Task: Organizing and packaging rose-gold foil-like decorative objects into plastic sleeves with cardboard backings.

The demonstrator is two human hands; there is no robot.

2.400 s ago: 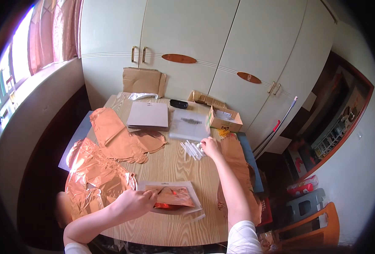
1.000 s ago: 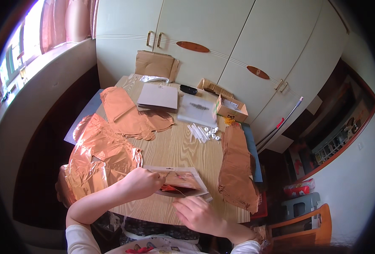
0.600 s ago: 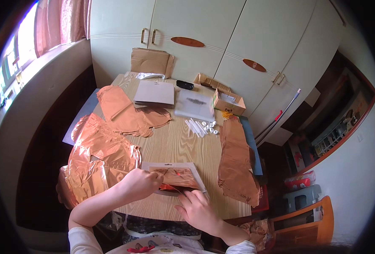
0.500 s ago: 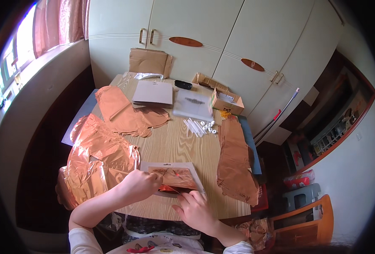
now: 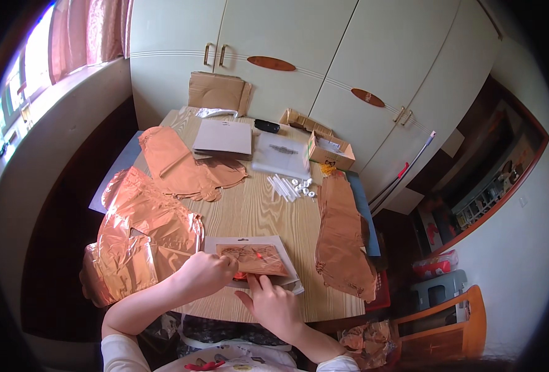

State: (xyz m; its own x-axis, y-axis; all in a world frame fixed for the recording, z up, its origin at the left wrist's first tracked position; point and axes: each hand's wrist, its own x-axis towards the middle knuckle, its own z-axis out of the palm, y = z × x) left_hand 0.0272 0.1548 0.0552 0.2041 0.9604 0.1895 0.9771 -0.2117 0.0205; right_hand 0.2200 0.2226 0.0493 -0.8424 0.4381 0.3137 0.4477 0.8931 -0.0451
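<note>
A folded copper-coloured foil balloon sheet (image 5: 253,257) lies on a pale card (image 5: 211,243) with a hanging slot, close to the table's near edge. My left hand (image 5: 210,273) is closed in a fist at the sheet's left side; whatever it grips is hidden by the fingers. My right hand (image 5: 273,304) rests at the sheet's near edge, fingertips touching it, with the thumb spread away from the fingers. A strip of shinier orange-red foil (image 5: 241,276) shows between the two hands.
Large copper foil sheets (image 5: 135,248) cover the table's left side, and a flat stack of them (image 5: 342,242) lies right. Farther back are white tubes (image 5: 281,187), small white rolls (image 5: 303,186), stacked grey cards (image 5: 223,136), a clear plastic pack (image 5: 282,155) and an open carton (image 5: 331,149).
My right hand has shifted slightly left and upward onto the sheet's near edge. The thin strand seen between my hands earlier no longer shows. My left hand stays nearly still.
</note>
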